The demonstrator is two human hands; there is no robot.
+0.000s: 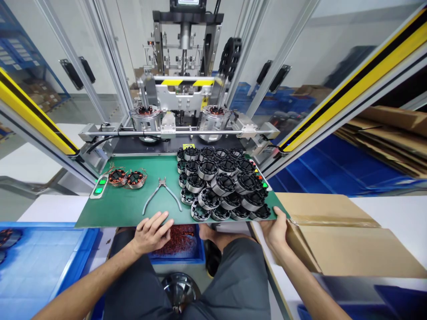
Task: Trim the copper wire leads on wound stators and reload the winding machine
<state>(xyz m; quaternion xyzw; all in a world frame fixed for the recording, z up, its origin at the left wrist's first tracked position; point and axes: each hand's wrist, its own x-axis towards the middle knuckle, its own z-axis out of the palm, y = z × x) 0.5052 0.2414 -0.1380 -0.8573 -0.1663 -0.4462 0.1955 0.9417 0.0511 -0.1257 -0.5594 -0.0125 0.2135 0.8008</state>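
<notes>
My left hand (152, 234) rests at the front edge of the green work board (110, 206), fingers stretched out and holding nothing. At the board's front right corner, my right hand (276, 227) grips the edge, thumb on top and the other fingers partly hidden below. Beyond my left hand lies a pair of cutting pliers (162, 189) with grey-blue handles spread apart. Several bare motor stator cores (223, 184), black and silver rings, are stacked in rows near my right hand. Two stators with copper windings (135, 178) sit at the board's left.
Behind the board stands a machine (183, 89) with two metal fixtures (214, 122) holding wound stators. A horizontal bar (187, 133) crosses in front of them. A cardboard box (350, 244) is at right, a blue tray (36, 266) at left, and a blue bin (196, 255) of copper-coloured scraps below.
</notes>
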